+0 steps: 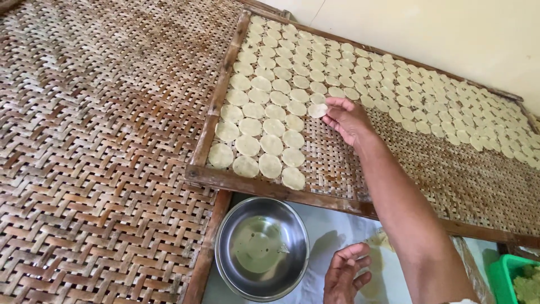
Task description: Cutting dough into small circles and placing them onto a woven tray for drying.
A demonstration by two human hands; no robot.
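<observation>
Dough disc [317, 110], pale and round, pinched at the fingertips of the right hand [350, 120] and held just above the woven mat of the framed drying tray [270, 188], at about the tray's centre-left. Grip on the right: thumb and fingers closed on that one disc. Laying-out looks like the step in hand, the disc going down beside the rows of discs [264, 121] that already fill the tray's nine o'clock end and run along its twelve o'clock edge to the far corner. Next move, by my reading, calls for a flat, gentle set-down just clear of its neighbours, so nothing overlaps. Down at six o'clock, the left hand [346, 273] rests with curled fingers on a pale sheet of dough [378, 264] on the white worktop; whether it grips anything, I cannot tell. Steel bowl [262, 249] sits beside it at nine o'clock. Larger woven mat [95, 141] lies left, green basket [514, 278] bottom right.
</observation>
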